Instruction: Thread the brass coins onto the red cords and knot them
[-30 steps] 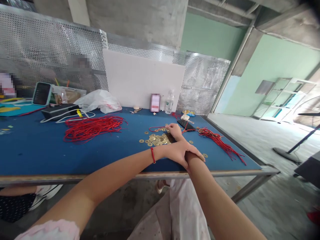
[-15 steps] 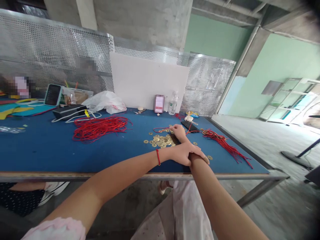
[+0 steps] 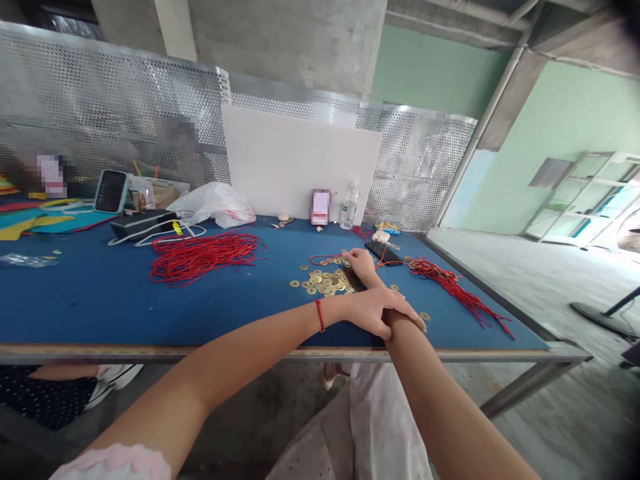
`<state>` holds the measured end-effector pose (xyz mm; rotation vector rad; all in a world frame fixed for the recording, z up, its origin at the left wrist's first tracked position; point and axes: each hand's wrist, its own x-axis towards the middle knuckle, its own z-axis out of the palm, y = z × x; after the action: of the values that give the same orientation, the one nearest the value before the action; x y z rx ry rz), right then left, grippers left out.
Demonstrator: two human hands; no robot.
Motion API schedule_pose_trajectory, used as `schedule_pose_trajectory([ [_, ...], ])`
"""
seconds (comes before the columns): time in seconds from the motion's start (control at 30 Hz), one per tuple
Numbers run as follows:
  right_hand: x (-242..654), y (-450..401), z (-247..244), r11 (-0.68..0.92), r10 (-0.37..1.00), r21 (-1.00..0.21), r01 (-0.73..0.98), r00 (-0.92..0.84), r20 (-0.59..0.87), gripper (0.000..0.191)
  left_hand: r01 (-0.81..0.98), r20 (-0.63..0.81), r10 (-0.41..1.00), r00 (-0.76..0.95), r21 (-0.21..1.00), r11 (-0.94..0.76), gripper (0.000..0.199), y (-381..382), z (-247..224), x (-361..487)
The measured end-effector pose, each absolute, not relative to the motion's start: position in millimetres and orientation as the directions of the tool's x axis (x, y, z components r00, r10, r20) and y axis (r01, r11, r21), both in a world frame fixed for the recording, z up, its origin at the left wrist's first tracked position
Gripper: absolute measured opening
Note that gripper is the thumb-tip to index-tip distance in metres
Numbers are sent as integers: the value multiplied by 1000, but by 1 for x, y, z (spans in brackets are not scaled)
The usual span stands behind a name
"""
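Observation:
My left hand (image 3: 376,312), with a red cord bracelet (image 3: 320,315) on its wrist, lies across my right forearm (image 3: 413,343), thumb and fingers wrapped round it. Beyond it, my right hand (image 3: 361,265) rests over the blue table mat with curled fingers, the fingertips pressed together. Whatever is between them is too small to make out. A thin red cord (image 3: 323,257) runs up to those fingertips from the left. Just below and left of the hand is a pile of brass coins with holes (image 3: 325,283). A few single coins (image 3: 425,317) lie to the right.
A bundle of red cords (image 3: 207,257) lies left of the coins. Red cords strung with coins (image 3: 457,290) lie at the right, near a black phone (image 3: 383,253). A water bottle (image 3: 349,208) and another phone (image 3: 320,207) stand at the back. A person sits at the left.
The view has shifted slightly, so everything sits a little further right. Both hands keep the same pose, and the coins and cords lie as before.

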<state>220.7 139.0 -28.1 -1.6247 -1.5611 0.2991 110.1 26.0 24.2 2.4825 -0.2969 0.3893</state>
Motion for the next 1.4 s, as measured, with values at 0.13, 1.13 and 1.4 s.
schedule_pose_trajectory([
  [0.13, 221, 139, -29, 146, 905, -692, 707, 186, 382, 26, -306, 309, -158, 938, 523, -795, 52, 29, 24, 112],
  [1.13, 217, 136, -27, 132, 914, -662, 738, 168, 369, 24, -29, 439, 72, 896, 221, -975, 64, 42, -8, 115],
  [1.4, 218, 137, -28, 118, 919, -699, 705, 190, 346, 26, -177, 373, -80, 924, 233, -956, 75, 12, 2, 117],
])
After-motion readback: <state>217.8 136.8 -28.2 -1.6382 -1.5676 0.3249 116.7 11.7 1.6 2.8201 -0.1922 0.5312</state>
